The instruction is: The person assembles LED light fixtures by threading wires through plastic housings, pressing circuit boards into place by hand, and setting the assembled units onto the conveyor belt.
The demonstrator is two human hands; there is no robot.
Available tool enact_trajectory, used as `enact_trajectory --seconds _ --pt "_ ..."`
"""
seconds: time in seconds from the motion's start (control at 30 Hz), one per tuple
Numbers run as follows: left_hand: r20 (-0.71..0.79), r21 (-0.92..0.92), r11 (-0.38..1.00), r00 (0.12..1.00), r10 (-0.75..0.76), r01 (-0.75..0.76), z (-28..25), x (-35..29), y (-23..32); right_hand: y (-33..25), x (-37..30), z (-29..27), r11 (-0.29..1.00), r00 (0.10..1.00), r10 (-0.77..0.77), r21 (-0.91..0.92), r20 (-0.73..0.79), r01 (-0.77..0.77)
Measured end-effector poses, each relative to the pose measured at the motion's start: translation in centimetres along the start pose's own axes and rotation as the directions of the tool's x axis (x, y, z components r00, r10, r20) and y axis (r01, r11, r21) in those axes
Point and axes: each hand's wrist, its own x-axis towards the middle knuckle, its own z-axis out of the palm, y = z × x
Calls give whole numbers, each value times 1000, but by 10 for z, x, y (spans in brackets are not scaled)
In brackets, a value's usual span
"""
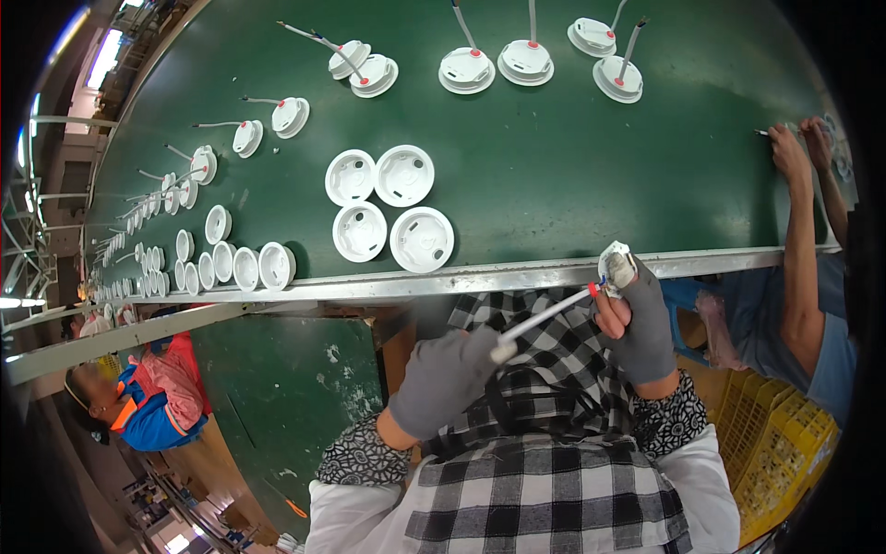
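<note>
My left hand [445, 377], in a grey glove, is closed around the end of a pale grey cable [549, 316] over my lap. That cable runs up to the right, through a red ring [593, 289], to a small white plastic housing [616, 262]. Wrapped round the housing at the table's near edge is my right hand [639, 325], in a grey glove with some bare fingertips showing. Housing details between the fingers are too small to make out. Nearest on the table are several white round cups [422, 240], standing with their hollow sides up.
The green table [544, 175] has a metal near edge [480, 277]. White discs with cables [466, 69] stand along its far side, and more cups [277, 266] line the left. A co-worker's hands [792, 152] are at the right, above yellow crates [780, 443]. Another person [152, 392] sits left.
</note>
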Motion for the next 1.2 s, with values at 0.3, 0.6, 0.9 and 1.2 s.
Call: enact_trajectory --seconds 0.3,0.6,0.9,1.2 --pt "268 -310 950 954 136 -49 -55 12 -19 2 -6 8 985 956 174 -32 237 -171" --pt "459 -768 565 875 156 302 -25 38 17 -3 2 -4 886 877 278 -456 391 -78" --pt "164 -510 850 985 -54 131 -16 20 11 11 -5 12 927 959 132 -374 249 -30" --pt "-467 246 963 884 18 110 -62 45 -68 5 5 -13 994 996 -89 -63 31 91"
